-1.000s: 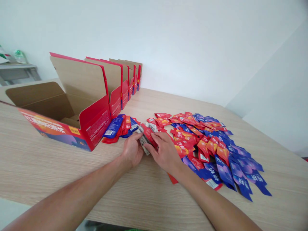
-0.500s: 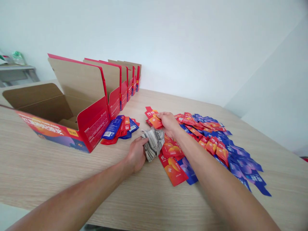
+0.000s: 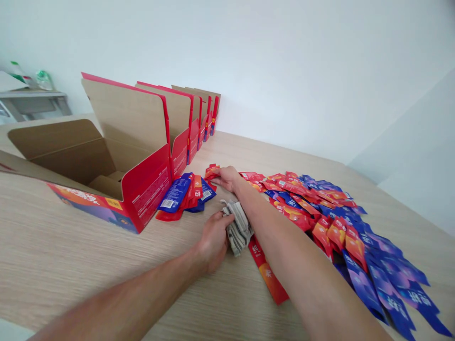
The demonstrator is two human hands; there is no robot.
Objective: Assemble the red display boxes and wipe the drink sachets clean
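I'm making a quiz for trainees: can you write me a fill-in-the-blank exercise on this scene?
1. The left hand grips a striped bundle, and the right hand touches ____ packets.
2. The nearest box has its lid ____.
3. The small pile beside that box mixes red sachets with ____ ones.
Missing words: red; open; blue.

Packing workroom: open cartons (image 3: 124, 113), sachets (image 3: 320, 208) (heaped) on table (image 3: 71, 255)
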